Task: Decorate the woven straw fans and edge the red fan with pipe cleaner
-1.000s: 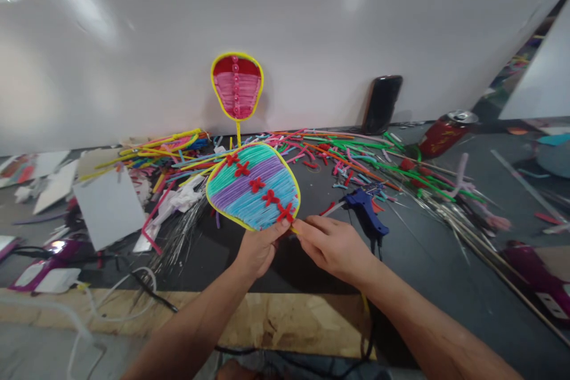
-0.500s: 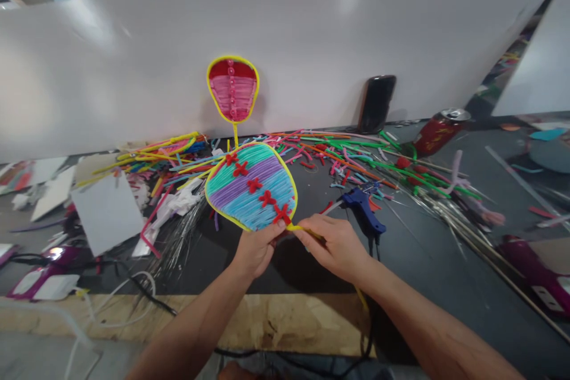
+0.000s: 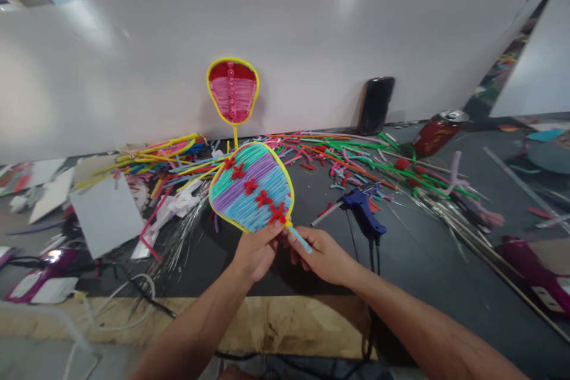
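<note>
Both hands are on a fan-shaped pipe cleaner craft, striped green, purple and blue. Yellow pipe cleaner edges it, and a row of red crosses runs slantwise across its face. My left hand pinches the lower edge, thumb beside the lowest red cross. My right hand is closed at the base of the short light-blue handle, where some yellow is wound; its fingers are partly hidden. Behind, a smaller pink and red fan with a yellow rim and a bead row stands against the white board.
A blue glue gun lies right of my hands, its cord running toward the table edge. Pipe cleaners are heaped along the board. A phone leans there, near a red can. White cards and thin wires lie left.
My right hand has shifted slightly left and down, and the light-blue handle now shows. The loose yellow length hanging below that hand is out of sight. The fan has turned slightly.
</note>
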{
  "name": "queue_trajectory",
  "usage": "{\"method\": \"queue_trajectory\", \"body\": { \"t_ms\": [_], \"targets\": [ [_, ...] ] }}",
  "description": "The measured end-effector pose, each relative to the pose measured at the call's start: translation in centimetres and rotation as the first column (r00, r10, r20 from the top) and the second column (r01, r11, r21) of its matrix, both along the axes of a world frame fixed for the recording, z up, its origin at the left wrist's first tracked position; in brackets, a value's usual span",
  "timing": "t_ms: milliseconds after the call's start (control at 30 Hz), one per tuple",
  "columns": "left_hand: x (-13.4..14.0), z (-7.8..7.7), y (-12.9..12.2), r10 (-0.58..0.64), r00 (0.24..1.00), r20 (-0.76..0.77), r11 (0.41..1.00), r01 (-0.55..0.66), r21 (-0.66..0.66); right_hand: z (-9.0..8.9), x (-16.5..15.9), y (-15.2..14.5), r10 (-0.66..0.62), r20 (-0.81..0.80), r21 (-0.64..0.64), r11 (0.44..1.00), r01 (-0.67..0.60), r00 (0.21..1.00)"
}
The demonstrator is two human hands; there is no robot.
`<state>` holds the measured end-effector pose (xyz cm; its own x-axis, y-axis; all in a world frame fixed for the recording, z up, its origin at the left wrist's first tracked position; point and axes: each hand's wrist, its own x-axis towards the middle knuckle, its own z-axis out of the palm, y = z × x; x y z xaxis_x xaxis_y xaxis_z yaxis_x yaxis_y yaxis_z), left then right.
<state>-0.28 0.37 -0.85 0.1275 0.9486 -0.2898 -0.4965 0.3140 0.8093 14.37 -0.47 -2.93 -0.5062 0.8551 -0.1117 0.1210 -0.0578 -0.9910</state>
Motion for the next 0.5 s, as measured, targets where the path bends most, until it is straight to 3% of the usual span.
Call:
{"method": "queue_trajectory", "body": {
  "t_ms": [133,267,500],
  "targets": [
    [0.1,0.0,0.3,0.08,0.996,-0.027,0.996,-0.081,-0.045,0.1,-0.7,-0.9,0.081,0.003,-0.023,0.996,-0.081,0.997],
    [0.2,-0.5,0.6,0.257,0.965,-0.053,0.965,-0.253,0.07,0.8,-0.9,-1.6,0.093,0.042,0.026,0.995,-0.094,0.995],
    [0.2,-1.1,0.5,0.252,0.959,-0.133,0.957,-0.226,0.184,3.7,1.2,-1.1,0.023,0.188,0.275,0.959,-0.075,0.982]
  ]
}}
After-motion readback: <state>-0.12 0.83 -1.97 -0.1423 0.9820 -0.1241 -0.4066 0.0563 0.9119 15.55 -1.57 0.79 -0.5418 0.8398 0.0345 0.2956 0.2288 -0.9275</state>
